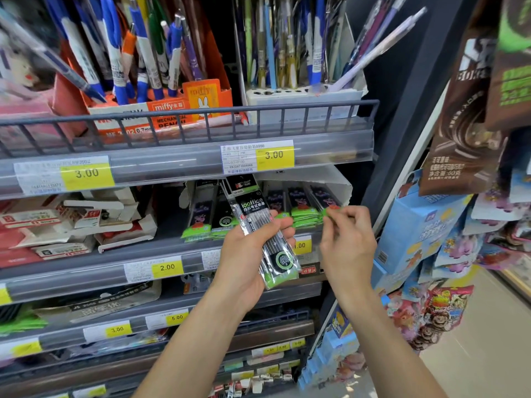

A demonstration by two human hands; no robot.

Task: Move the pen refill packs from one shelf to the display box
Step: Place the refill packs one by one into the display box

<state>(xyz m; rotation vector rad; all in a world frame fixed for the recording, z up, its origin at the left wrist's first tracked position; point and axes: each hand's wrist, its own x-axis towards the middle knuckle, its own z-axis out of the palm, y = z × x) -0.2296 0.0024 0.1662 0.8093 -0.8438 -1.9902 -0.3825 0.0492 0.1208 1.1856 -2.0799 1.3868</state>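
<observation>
price rail (pixel 184 162) overhangs display box (pixel 330 186), packs (pixel 304 205) crowding inside

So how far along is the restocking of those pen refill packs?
Midway, it seems. Several green-bottomed packs already stand in the white display box. The left hand grips a bundle of refill packs, not yet placed. The right hand pinches at a pack by the box's front. What remains elsewhere cannot be told.

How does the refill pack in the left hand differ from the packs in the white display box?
The refill pack is gripped by the left hand, tilted, outside the box; the boxed packs stand in rows in the display box. Its header reads "iooffice"; theirs show a cartoon figure. Both have green bottoms.
</observation>
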